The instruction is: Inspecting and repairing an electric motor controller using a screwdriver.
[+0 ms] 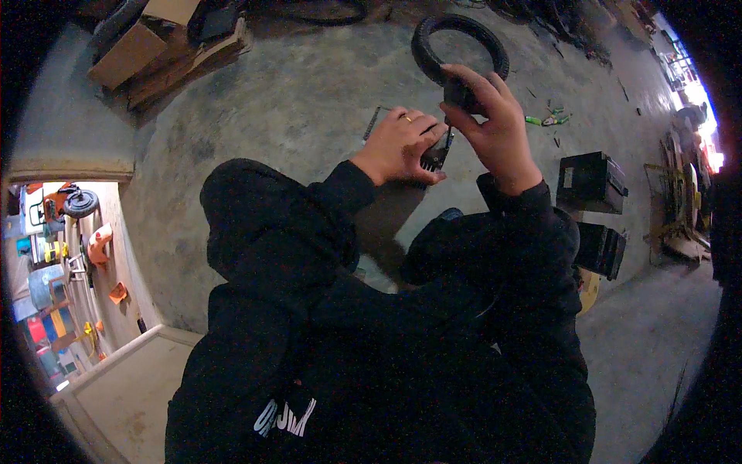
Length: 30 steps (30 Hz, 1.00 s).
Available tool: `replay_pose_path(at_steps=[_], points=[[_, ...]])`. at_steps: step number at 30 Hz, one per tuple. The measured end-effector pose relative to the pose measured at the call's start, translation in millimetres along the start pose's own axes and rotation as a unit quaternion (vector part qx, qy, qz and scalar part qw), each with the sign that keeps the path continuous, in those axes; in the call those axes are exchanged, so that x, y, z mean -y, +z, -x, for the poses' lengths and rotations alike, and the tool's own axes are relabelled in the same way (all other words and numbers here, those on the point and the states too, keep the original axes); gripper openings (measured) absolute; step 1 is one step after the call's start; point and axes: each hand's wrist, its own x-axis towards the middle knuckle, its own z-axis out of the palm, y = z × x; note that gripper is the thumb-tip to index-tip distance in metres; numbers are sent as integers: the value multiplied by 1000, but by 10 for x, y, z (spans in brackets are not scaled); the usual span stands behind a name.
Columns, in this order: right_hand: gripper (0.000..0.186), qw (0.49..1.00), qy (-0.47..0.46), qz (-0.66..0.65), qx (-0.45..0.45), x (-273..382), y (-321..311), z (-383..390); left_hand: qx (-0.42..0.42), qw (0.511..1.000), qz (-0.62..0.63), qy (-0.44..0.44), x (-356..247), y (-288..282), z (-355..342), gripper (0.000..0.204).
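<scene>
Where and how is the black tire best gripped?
Probably by the right side of the black tire, approached from the right: it appears to lie flat, its open centre offers room to wrap around the ring, and the right hand overlaps its near edge in view.

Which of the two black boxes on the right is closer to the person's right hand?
The upper black box. The lower black box sits farther from the right hand, toward the picture's bottom edge.
</scene>
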Motion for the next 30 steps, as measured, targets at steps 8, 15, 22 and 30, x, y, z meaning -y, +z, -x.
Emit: replay_pose_path(at_steps=[8, 15, 22, 30], points=[[52, 999, 13, -18, 33, -104, -105, 9, -2, 1000, -14, -3, -17, 28, -4, 88], [51, 999, -40, -2, -5, 53, 23, 16, 25, 999, -3, -26, 37, 9, 14, 89], [48, 997, 1, 41, -68, 38, 11, 34, 4, 1000, -12, -15, 48, 50, -1, 90], [51, 998, -29, 46, -21, 65, -29, 10, 7, 1000, -3, -13, 11, 6, -28, 87]])
